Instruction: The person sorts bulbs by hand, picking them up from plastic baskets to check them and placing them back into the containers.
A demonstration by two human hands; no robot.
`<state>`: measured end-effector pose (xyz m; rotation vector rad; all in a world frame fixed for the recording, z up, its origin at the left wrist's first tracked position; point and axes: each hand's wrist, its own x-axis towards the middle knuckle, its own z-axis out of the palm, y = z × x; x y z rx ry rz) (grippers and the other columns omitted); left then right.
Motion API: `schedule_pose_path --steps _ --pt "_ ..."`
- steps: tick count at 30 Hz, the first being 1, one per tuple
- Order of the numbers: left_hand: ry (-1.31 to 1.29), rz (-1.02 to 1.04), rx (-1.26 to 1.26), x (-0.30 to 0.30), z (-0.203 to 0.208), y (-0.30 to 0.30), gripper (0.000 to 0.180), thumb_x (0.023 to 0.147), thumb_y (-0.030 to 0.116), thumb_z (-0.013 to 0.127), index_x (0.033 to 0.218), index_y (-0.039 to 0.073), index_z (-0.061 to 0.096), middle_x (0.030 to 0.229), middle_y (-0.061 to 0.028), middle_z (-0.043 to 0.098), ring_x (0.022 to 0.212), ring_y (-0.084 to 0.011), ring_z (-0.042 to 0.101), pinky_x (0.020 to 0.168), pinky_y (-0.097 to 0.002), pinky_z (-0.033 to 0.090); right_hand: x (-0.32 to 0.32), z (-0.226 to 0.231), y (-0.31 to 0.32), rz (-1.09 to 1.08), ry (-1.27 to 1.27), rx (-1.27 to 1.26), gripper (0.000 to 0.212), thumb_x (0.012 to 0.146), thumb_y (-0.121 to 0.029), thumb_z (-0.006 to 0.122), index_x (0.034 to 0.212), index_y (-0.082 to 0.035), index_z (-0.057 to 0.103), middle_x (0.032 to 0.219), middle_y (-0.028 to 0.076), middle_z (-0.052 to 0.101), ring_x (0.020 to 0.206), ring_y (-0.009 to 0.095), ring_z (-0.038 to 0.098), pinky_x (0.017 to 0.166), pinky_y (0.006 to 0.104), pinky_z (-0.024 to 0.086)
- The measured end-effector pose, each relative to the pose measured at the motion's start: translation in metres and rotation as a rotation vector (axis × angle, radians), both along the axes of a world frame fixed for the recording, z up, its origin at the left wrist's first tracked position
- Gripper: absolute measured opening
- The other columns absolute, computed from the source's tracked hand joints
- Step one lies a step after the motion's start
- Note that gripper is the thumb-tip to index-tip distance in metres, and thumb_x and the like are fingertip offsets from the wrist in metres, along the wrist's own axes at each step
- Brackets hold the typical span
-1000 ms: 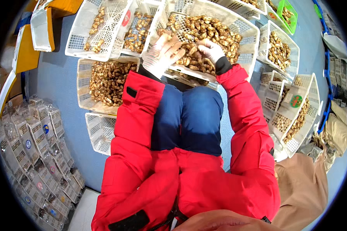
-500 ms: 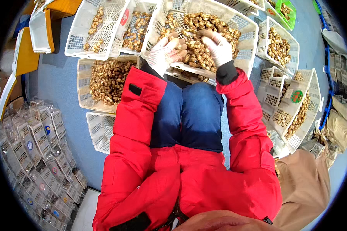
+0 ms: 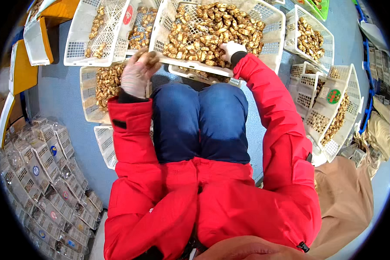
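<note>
A large white mesh-sided basket (image 3: 268,52) stands before my knees with brown-and-cream knobbly pieces (image 3: 203,41) inside, like small mushrooms or tubers. My right hand (image 3: 232,48), in a pale glove with bare-looking fingertips, reaches into this pile. Its fingers are bent in against the pieces; what they grip is hidden. My left hand (image 3: 138,73), in a similar striped glove, hangs over the inner side of a lower white basket (image 3: 89,97) at left, which holds darker brown pieces (image 3: 108,84). Its fingers are curled together, and I cannot make out what is in them.
More white baskets of such pieces stand at upper left (image 3: 117,39), upper right (image 3: 329,47) and right (image 3: 333,112). Part of a green basket (image 3: 318,13) shows behind. Stacked clear-wrapped crates (image 3: 43,182) line the lower left; a brown cloth (image 3: 346,195) lies at lower right.
My left hand has moved left and down, from the large basket to over the left one. My right hand has shifted slightly left and down in the pile. The view has shifted a little.
</note>
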<state>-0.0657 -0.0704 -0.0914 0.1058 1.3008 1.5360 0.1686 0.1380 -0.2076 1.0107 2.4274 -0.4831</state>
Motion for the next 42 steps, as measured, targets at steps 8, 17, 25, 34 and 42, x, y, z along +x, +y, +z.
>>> schedule_pose_path --steps 8,17,25,34,42 --pt "0.829 -0.336 0.019 -0.034 -0.01 -0.028 0.028 0.078 0.012 0.057 0.102 0.001 0.046 0.089 -0.0078 0.054 0.082 -0.0155 0.051 0.071 -0.0297 0.042 0.017 0.009 0.029 -0.652 0.984 -0.963 0.036 0.079 -0.026 0.059 0.107 -0.004 0.052 0.083 0.002 0.058 0.066 0.01 0.055 0.06 0.0209 0.044" --pt "-0.037 -0.574 -0.089 0.034 0.017 0.063 0.043 0.079 0.024 0.056 0.112 -0.002 0.047 0.1 -0.0143 0.057 0.082 -0.0185 0.059 0.066 -0.0274 0.05 -0.038 0.105 -0.014 -0.419 1.002 -0.727 0.036 0.08 -0.027 0.056 0.11 -0.007 0.054 0.094 0.002 0.058 0.079 0.01 0.052 0.071 0.0237 0.043" --pt "-0.042 -0.081 -0.244 -0.033 -0.03 -0.06 0.037 0.079 0.027 0.055 0.109 0.007 0.051 0.098 -0.0075 0.058 0.082 -0.0137 0.056 0.059 -0.0207 0.043 -0.015 -0.002 -0.004 -0.04 0.123 -0.009 0.032 0.073 -0.031 0.054 0.098 -0.012 0.059 0.09 0.013 0.061 0.084 0.029 0.057 0.074 0.0358 0.045" --pt "-0.159 0.437 -0.152 -0.106 -0.096 -0.199 0.052 0.078 0.03 0.058 0.116 -0.001 0.041 0.117 -0.0179 0.045 0.105 -0.0276 0.047 0.08 -0.0335 0.048 0.003 0.012 0.027 -0.307 0.456 0.01 0.025 0.075 -0.025 0.054 0.097 -0.015 0.059 0.084 0.013 0.061 0.08 0.028 0.059 0.071 0.0348 0.046" --pt "-0.252 0.049 0.312 0.012 0.036 0.014 0.035 0.086 0.017 0.046 0.115 -0.003 0.044 0.112 -0.0148 0.05 0.097 -0.0231 0.051 0.081 -0.0295 0.044 -0.016 0.009 -0.006 0.274 -0.187 0.026 0.025 0.072 -0.027 0.056 0.082 -0.006 0.065 0.084 0.014 0.062 0.078 0.029 0.06 0.069 0.0416 0.047"
